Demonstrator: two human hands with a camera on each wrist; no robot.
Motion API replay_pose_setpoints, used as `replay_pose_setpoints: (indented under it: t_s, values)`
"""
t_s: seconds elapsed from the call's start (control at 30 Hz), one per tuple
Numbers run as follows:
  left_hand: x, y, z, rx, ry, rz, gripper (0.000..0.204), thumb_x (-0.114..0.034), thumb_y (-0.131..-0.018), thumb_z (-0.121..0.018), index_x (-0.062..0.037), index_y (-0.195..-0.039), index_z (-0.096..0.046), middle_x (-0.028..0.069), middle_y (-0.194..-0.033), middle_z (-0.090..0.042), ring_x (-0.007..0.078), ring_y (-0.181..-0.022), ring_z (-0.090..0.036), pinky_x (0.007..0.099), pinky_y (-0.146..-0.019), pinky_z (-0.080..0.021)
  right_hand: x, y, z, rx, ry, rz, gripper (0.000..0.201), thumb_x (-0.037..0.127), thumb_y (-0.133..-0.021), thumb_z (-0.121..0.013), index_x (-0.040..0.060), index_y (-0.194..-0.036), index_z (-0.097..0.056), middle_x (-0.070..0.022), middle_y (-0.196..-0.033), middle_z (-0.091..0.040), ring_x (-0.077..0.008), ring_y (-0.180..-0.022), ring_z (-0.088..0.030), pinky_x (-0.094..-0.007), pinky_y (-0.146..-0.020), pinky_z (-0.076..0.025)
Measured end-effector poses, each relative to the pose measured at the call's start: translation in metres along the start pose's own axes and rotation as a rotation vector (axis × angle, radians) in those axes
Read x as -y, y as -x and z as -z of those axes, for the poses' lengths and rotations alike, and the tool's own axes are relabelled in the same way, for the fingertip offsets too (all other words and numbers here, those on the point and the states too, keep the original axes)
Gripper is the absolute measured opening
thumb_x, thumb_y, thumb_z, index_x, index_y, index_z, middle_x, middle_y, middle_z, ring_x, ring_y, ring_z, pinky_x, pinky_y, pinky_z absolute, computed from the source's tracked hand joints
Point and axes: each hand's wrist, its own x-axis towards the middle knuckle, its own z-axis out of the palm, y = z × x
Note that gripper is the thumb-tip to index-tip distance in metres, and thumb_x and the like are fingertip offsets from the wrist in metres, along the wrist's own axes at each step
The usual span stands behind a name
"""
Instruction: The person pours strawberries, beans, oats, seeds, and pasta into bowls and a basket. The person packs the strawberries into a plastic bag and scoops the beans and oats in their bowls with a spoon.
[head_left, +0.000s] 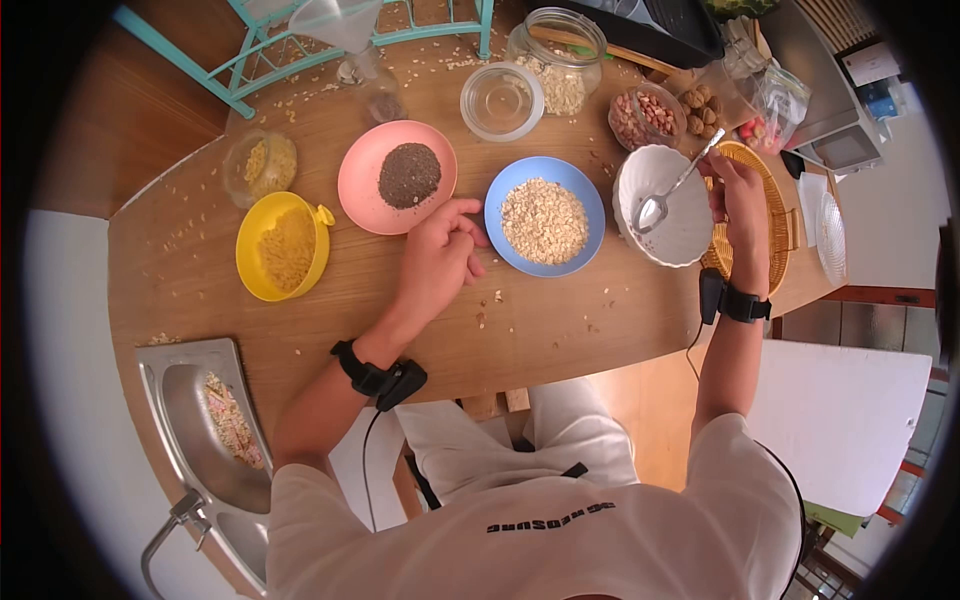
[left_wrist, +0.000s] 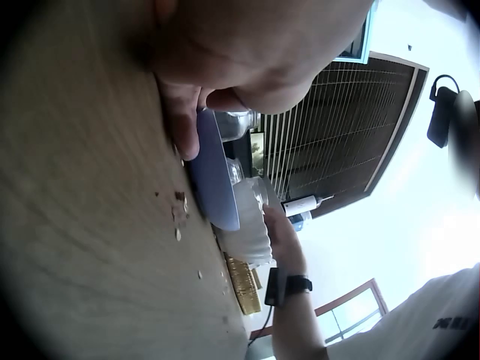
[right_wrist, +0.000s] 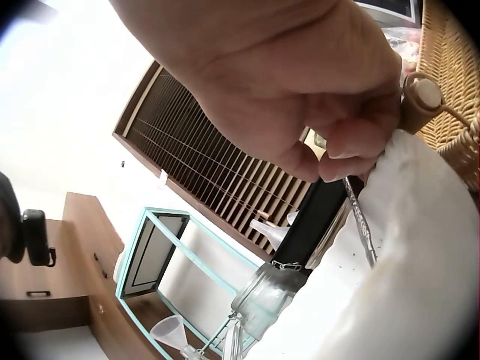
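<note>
My right hand (head_left: pixel 738 200) pinches the handle of a metal spoon (head_left: pixel 652 212) at the right rim of a white fluted bowl (head_left: pixel 672 240). The spoon's head lies inside that bowl, and the right wrist view shows its patterned handle (right_wrist: pixel 361 225) running down from the fingertips, with a few dark specks on the white wall. My left hand (head_left: pixel 440 250) rests at the table, holding nothing, its fingers loosely bent. It lies between a pink plate (head_left: pixel 360 195) of dark seeds and a blue bowl (head_left: pixel 545 266) of oats, fingertips close to the blue rim.
A yellow bowl (head_left: pixel 318 262) of small pasta-like pieces and a jar (head_left: pixel 236 170) stand at left. Behind are an empty glass container (head_left: pixel 502 102), an oat jar (head_left: pixel 556 75), peanuts (head_left: pixel 645 115) and walnuts (head_left: pixel 700 108). A wicker basket (head_left: pixel 780 220) sits at right, a sink (head_left: pixel 180 390) front left.
</note>
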Motion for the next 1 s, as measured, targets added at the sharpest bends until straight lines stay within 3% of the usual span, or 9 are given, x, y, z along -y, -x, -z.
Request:
replay_pose_setpoints:
  t_s: [0.23, 0.3, 0.37, 0.4, 0.53, 0.77, 0.87, 0.93, 1.0]
  values:
    - [0.014, 0.004, 0.002, 0.02, -0.083, -0.164, 0.03, 0.0, -0.085, -0.04, 0.0069, -0.112, -0.053, 0.0113, -0.083, -0.058, 0.0144, -0.058, -0.059, 0.0233, -0.047, -0.047, -0.015, 0.011, 0.012, -0.038, -0.158, 0.15, 0.038, 0.031, -0.089, -0.056, -0.0038, -0.1, -0.065, -0.0115, -0.085, -0.067, -0.011, -0.049, -0.053, -0.0232, -0.04, -0.041]
    - [0.007, 0.002, 0.0, 0.003, -0.067, -0.122, 0.029, -0.002, -0.087, -0.04, 0.0072, -0.111, -0.053, 0.0112, -0.082, -0.058, 0.0147, -0.056, -0.059, 0.0235, -0.045, -0.047, -0.02, 0.009, 0.017, -0.068, -0.227, 0.144, 0.036, 0.028, -0.089, -0.056, -0.004, -0.103, -0.063, -0.0134, -0.091, -0.068, -0.0122, -0.051, -0.055, -0.0245, -0.042, -0.044]
    - [0.008, -0.001, -0.002, -0.038, -0.085, -0.108, 0.026, -0.003, -0.088, -0.04, 0.0069, -0.107, -0.054, 0.0115, -0.081, -0.059, 0.015, -0.054, -0.058, 0.0239, -0.042, -0.046, -0.023, 0.009, 0.023, -0.053, -0.289, 0.153, 0.036, 0.028, -0.088, -0.057, -0.0031, -0.104, -0.063, -0.0122, -0.091, -0.068, -0.0119, -0.051, -0.054, -0.0237, -0.043, -0.043]
    - [0.008, -0.002, -0.006, -0.067, -0.101, -0.109, 0.022, -0.005, -0.089, -0.04, 0.0058, -0.098, -0.057, 0.0117, -0.078, -0.059, 0.0153, -0.051, -0.058, 0.0243, -0.04, -0.044, -0.021, 0.007, 0.024, -0.106, -0.309, 0.182, 0.036, 0.029, -0.088, -0.058, -0.0027, -0.105, -0.063, -0.0113, -0.09, -0.068, -0.0116, -0.051, -0.054, -0.0231, -0.043, -0.042]
    - [0.004, -0.005, -0.006, -0.107, -0.045, -0.108, 0.02, -0.006, -0.088, -0.04, 0.004, -0.087, -0.057, 0.0116, -0.071, -0.059, 0.0152, -0.046, -0.056, 0.0242, -0.037, -0.042, -0.02, -0.001, 0.027, -0.219, -0.451, 0.301, 0.034, 0.029, -0.089, -0.06, -0.0016, -0.103, -0.065, -0.0083, -0.086, -0.066, -0.0107, -0.051, -0.053, -0.0218, -0.043, -0.04]
    - [-0.003, 0.002, -0.028, -0.215, -0.058, -0.137, 0.018, -0.005, -0.082, -0.041, -0.0017, -0.071, -0.055, 0.007, -0.057, -0.054, 0.0124, -0.037, -0.047, 0.0229, -0.031, -0.03, -0.022, -0.007, 0.025, -0.154, -0.582, 0.461, 0.029, 0.025, -0.091, -0.057, -0.0009, -0.1, -0.068, -0.0062, -0.083, -0.064, -0.0093, -0.052, -0.052, -0.0215, -0.043, -0.038]
    - [-0.009, -0.008, -0.038, -0.311, -0.126, -0.37, 0.019, -0.005, -0.082, -0.042, -0.0024, -0.068, -0.055, 0.003, -0.054, -0.049, 0.0089, -0.035, -0.039, 0.0221, -0.032, -0.027, -0.029, -0.01, 0.022, -0.099, -0.598, 0.434, 0.03, 0.025, -0.092, -0.06, -0.0008, -0.107, -0.065, -0.0038, -0.083, -0.065, -0.0063, -0.054, -0.051, -0.0191, -0.045, -0.036]
    - [-0.011, -0.015, -0.037, -0.317, -0.129, -0.399, 0.019, -0.004, -0.082, -0.043, -0.0011, -0.067, -0.054, 0.003, -0.054, -0.048, 0.0086, -0.037, -0.039, 0.0227, -0.033, -0.028, -0.028, -0.007, 0.018, -0.123, -0.546, 0.446, 0.026, 0.022, -0.092, -0.057, -0.0012, -0.098, -0.067, -0.0052, -0.078, -0.064, -0.0092, -0.057, -0.052, -0.022, -0.05, -0.039]
    - [-0.01, -0.024, -0.037, -0.311, -0.12, -0.425, 0.02, -0.003, -0.082, -0.043, 0.0002, -0.065, -0.054, 0.003, -0.054, -0.048, 0.0084, -0.038, -0.039, 0.0233, -0.035, -0.029, -0.031, -0.011, 0.017, -0.118, -0.549, 0.449, 0.027, 0.022, -0.092, -0.058, -0.0016, -0.101, -0.066, -0.005, -0.081, -0.064, -0.0076, -0.055, -0.05, -0.0204, -0.047, -0.037]
